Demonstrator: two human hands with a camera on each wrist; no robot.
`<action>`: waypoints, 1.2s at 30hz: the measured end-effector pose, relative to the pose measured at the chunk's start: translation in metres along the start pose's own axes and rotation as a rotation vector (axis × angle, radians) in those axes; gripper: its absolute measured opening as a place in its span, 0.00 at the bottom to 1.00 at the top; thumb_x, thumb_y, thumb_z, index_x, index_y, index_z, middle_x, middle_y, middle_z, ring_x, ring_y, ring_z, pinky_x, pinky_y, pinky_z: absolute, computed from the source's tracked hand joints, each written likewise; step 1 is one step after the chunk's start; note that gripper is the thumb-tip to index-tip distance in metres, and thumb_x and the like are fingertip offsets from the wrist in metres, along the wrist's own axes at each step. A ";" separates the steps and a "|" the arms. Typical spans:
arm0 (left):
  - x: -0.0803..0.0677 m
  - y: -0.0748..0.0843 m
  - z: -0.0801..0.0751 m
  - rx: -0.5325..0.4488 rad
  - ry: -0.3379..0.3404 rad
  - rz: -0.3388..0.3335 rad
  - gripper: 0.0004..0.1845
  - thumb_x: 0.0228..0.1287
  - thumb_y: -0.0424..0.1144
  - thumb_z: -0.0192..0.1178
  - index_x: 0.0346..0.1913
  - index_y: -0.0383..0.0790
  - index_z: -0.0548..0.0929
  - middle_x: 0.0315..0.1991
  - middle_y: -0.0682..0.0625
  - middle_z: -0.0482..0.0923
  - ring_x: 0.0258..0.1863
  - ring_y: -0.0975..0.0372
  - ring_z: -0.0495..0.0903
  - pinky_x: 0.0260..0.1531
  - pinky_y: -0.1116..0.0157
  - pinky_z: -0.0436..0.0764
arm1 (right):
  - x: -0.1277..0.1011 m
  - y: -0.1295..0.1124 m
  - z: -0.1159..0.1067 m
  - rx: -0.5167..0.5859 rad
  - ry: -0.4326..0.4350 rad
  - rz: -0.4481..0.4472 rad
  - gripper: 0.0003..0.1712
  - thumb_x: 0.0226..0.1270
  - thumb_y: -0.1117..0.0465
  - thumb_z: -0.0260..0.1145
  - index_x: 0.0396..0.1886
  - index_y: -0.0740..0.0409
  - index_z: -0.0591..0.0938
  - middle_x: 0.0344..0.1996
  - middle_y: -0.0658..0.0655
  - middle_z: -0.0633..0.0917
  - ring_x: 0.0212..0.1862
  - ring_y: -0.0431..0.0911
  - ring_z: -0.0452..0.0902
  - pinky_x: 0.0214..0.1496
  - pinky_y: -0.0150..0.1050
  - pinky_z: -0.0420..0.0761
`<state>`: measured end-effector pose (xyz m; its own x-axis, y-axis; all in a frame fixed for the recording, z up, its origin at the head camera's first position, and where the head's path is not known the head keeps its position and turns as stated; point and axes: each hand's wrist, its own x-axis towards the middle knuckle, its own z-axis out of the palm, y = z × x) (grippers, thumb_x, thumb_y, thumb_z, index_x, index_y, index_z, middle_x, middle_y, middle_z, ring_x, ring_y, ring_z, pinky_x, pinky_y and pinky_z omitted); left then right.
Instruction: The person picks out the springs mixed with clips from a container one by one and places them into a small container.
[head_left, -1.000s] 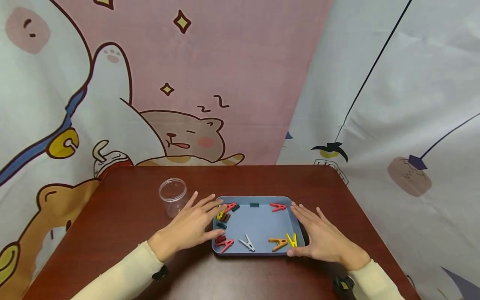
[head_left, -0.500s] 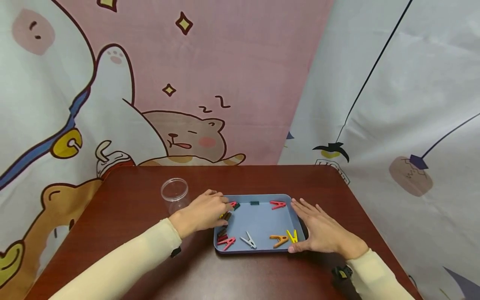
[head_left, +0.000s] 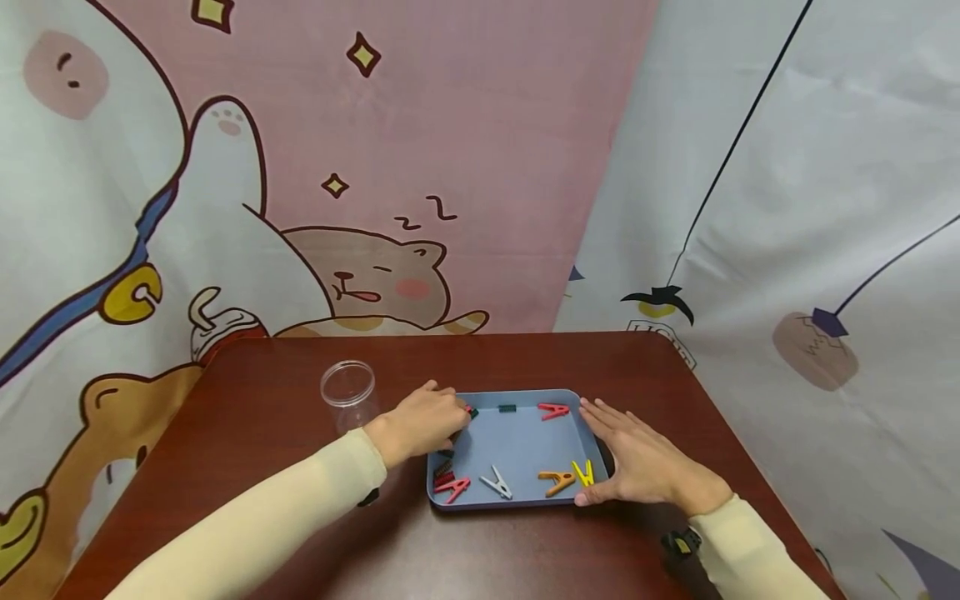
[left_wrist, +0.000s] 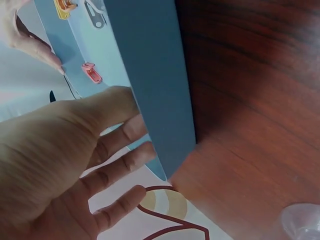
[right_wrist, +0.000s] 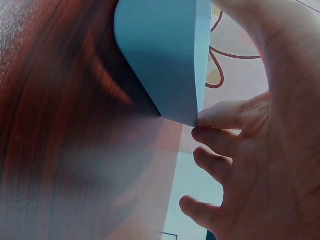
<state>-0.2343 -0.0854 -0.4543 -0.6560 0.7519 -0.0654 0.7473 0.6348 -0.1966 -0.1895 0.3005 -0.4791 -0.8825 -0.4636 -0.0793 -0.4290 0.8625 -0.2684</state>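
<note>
Tray (head_left: 517, 446) has left hand (head_left: 422, 423) newly dipped in at ten o'clock, within reach of clips (head_left: 461, 484), grip hidden, and right hand (head_left: 645, 458) spread against three o'clock.

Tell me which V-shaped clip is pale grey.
The pale grey clip lies along the near side of the tray, between a pink clip and the orange clip; no other V-shaped clip in view is pale.
</note>
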 end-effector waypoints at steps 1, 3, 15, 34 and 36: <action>0.001 0.000 0.000 0.009 -0.003 -0.004 0.16 0.68 0.52 0.86 0.54 0.54 0.99 0.52 0.58 0.97 0.50 0.59 0.86 0.64 0.50 0.88 | 0.001 0.000 0.000 -0.002 0.001 -0.002 0.84 0.49 0.13 0.82 0.92 0.62 0.68 0.94 0.62 0.66 0.94 0.70 0.60 0.89 0.81 0.62; 0.004 0.002 -0.002 0.035 -0.009 -0.010 0.14 0.68 0.52 0.87 0.52 0.54 0.99 0.52 0.58 0.97 0.52 0.59 0.88 0.67 0.49 0.88 | 0.001 0.000 -0.001 -0.005 0.002 -0.003 0.84 0.48 0.13 0.83 0.92 0.63 0.69 0.94 0.62 0.67 0.94 0.70 0.60 0.89 0.81 0.63; 0.018 0.016 -0.001 0.079 -0.041 0.022 0.10 0.67 0.53 0.87 0.41 0.57 0.97 0.48 0.59 0.95 0.52 0.62 0.89 0.60 0.54 0.86 | 0.001 -0.002 0.000 -0.007 0.005 0.001 0.84 0.47 0.12 0.82 0.91 0.63 0.71 0.93 0.62 0.68 0.93 0.69 0.63 0.88 0.81 0.66; 0.012 0.017 -0.009 0.008 0.048 0.032 0.11 0.74 0.54 0.82 0.51 0.57 0.95 0.48 0.60 0.91 0.50 0.62 0.83 0.52 0.58 0.83 | -0.001 -0.001 0.002 0.030 0.009 0.013 0.84 0.47 0.12 0.83 0.92 0.61 0.69 0.94 0.61 0.66 0.93 0.68 0.63 0.87 0.81 0.66; 0.008 0.016 -0.010 -0.012 0.081 0.019 0.11 0.73 0.54 0.83 0.50 0.57 0.94 0.47 0.60 0.89 0.49 0.62 0.83 0.50 0.59 0.80 | 0.000 -0.001 0.002 0.037 0.007 0.011 0.84 0.48 0.13 0.83 0.92 0.62 0.69 0.95 0.61 0.65 0.93 0.68 0.62 0.88 0.81 0.65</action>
<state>-0.2270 -0.0676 -0.4483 -0.6314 0.7754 0.0105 0.7610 0.6222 -0.1839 -0.1882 0.2994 -0.4808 -0.8884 -0.4527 -0.0759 -0.4119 0.8592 -0.3034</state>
